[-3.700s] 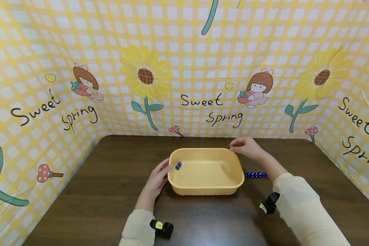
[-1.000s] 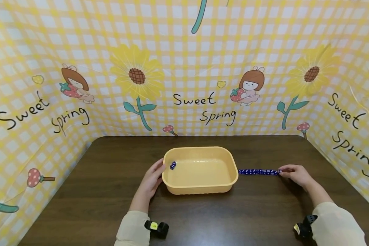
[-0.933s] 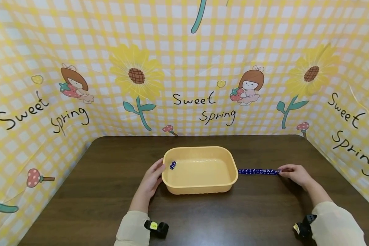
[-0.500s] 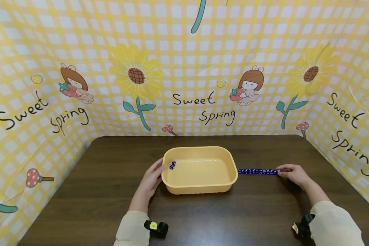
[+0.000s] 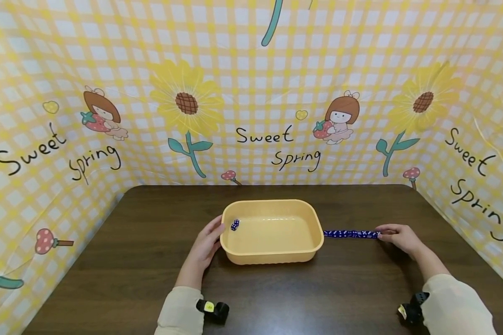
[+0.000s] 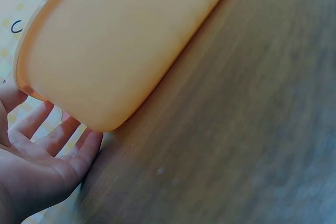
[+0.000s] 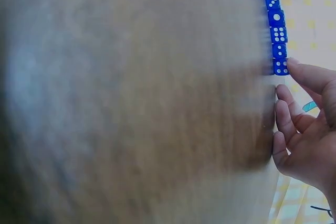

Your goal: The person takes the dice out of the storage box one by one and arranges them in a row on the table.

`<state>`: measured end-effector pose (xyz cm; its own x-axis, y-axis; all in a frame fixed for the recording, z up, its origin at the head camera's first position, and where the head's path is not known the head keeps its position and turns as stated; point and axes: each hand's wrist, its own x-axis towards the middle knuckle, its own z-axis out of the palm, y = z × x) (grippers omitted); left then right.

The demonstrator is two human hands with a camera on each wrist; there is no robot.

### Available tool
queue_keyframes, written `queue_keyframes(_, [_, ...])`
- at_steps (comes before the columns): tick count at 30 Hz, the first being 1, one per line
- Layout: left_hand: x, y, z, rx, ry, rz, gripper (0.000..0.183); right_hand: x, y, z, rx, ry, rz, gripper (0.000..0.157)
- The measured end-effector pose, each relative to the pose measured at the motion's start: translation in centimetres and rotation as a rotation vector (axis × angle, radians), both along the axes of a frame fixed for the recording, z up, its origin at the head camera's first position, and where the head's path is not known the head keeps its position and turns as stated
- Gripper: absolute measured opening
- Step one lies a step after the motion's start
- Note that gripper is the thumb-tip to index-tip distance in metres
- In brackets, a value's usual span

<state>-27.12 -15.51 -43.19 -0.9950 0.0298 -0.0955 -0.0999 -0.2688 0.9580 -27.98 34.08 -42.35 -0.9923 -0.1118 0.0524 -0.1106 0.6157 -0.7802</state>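
Note:
A yellow plastic bin stands mid-table with a pair of blue dice inside, near its left end. At that left end rests my left hand, its fingertips touching the outer wall and rim; the left wrist view shows the fingers spread and only slightly bent. To the right of the bin lies a straight row of blue dice with white pips. My right hand pinches the end die of this row between thumb and forefinger. The other right-hand fingers hang loosely below.
The dark wood table ends at the back against a yellow checked cloth, which also rises on both sides. Black wrist cameras are strapped at both sleeves. The near end of the dice row meets the bin's right side.
Since 3.7 s ago my right hand has gone from above the bin's back right corner to the row's right end, and the row is longer. In the last second it edges slightly left.

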Motion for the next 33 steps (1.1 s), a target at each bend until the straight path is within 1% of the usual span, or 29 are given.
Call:
queue_keyframes(3, [0.0, -0.1, 0.0, 0.001, 0.005, -0.002, 0.042, 0.2, -0.1, 0.3, -0.029, -0.022, 0.001, 0.036])
queue_keyframes(9, [0.1, -0.2, -0.1, -0.006, 0.008, -0.005, 0.042, 0.1, -0.5, 1.4, -0.026, -0.034, -0.012, 0.043])
queue_keyframes(13, [0.1, -0.3, -0.1, -0.01, 0.014, -0.005, 0.042, -0.3, -1.1, 2.3, 0.002, -0.025, -0.005, 0.045])
queue_keyframes(19, [0.1, -0.4, -0.1, 0.001, 0.016, -0.005, 0.043, -1.2, -2.1, 4.0, 0.06, 0.024, 0.033, 0.044])
queue_keyframes(26, [0.1, -0.4, 0.0, -0.006, 0.017, 0.002, 0.043, -2.1, -3.6, 5.5, 0.061, 0.021, 0.077, 0.046])
queue_keyframes(33, [0.2, -0.1, 0.0, 0.0, 0.019, 0.005, 0.043, -2.9, -5.2, 6.9, 0.044, 0.016, 0.091, 0.048])
